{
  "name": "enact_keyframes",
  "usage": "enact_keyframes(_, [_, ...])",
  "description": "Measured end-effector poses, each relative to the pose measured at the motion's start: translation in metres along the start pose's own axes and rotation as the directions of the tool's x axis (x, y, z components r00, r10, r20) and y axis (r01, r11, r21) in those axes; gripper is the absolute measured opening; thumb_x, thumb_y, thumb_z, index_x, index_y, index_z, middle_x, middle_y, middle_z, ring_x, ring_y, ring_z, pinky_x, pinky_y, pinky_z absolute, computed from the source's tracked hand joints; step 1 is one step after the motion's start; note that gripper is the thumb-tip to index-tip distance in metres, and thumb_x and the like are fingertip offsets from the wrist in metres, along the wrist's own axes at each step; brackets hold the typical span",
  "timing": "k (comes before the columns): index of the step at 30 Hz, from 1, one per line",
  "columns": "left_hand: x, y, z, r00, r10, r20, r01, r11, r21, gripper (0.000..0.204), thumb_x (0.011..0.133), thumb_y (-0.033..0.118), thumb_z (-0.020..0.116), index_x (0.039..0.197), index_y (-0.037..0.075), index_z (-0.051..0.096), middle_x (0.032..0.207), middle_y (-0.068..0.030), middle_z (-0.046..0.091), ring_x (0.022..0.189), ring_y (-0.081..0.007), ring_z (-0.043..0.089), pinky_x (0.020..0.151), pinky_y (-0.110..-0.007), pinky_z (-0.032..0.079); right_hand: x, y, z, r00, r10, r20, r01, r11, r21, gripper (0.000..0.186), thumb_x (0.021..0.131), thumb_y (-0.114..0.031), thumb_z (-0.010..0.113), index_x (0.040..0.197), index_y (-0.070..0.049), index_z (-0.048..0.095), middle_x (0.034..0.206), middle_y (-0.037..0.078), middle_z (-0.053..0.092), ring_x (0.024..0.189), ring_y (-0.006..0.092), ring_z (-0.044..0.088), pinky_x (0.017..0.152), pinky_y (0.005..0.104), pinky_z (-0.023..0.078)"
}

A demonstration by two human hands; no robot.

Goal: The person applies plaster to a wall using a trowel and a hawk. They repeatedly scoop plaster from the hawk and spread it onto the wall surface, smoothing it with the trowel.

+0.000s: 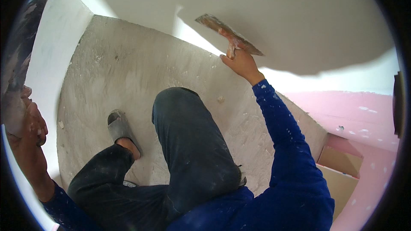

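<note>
Trowel [229, 34] is slanting by the pale wall [308, 13], right hand [244, 65] clasping its orange handle [233, 44], left hand [33, 119] gripping a smeared plate [26, 38].

We saw a long, flat trowel [238, 39] in the right hand [245, 65]. Its brown blade had whitish smears, and its orange handle was messy too. It slanted close to the pale wall [299, 13]; we couldn't tell if they touched. The left hand [33, 122] held a big, dark, smeary flat plate [25, 45] up on end.
</note>
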State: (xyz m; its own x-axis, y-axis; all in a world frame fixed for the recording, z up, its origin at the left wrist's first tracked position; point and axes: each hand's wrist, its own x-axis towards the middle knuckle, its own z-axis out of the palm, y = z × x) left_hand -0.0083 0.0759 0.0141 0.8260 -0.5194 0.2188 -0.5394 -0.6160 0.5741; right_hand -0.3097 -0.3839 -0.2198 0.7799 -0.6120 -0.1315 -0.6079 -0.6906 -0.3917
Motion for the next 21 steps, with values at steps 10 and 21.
enact_keyframes(10, [-0.004, 0.008, 0.006, 0.991, 0.092, -0.092, -0.089, 0.995, 0.034, 0.045, 0.096, 0.037, 0.065, 0.133, 0.01, 0.06, 0.082, -0.0005, 0.061, 0.057, -0.002, 0.049, 0.049, -0.018, 0.034, 0.031, -0.016, 0.002, 0.983, 0.172, -0.06, -0.178, 0.977, -0.12, 0.036, 0.087, -0.037, 0.062, 0.091, -0.003, 0.07, 0.086, 0.02, 0.071, 0.083, 0.0345, 0.07, 0.08, 0.0442, 0.054])
enact_keyframes(21, [0.014, -0.028, 0.005, 0.999, -0.042, -0.031, 0.046, 0.991, 0.129, 0.046, 0.1, 0.042, 0.056, 0.136, 0.013, 0.056, 0.08, 0.0, 0.06, 0.057, -0.0031, 0.047, 0.048, -0.019, 0.033, -0.016, -0.013, -0.076, 0.958, 0.113, -0.265, -0.101, 0.993, 0.058, 0.037, 0.087, -0.04, 0.066, 0.088, -0.003, 0.069, 0.077, 0.017, 0.07, 0.072, 0.0341, 0.069, 0.071, 0.0417, 0.055])
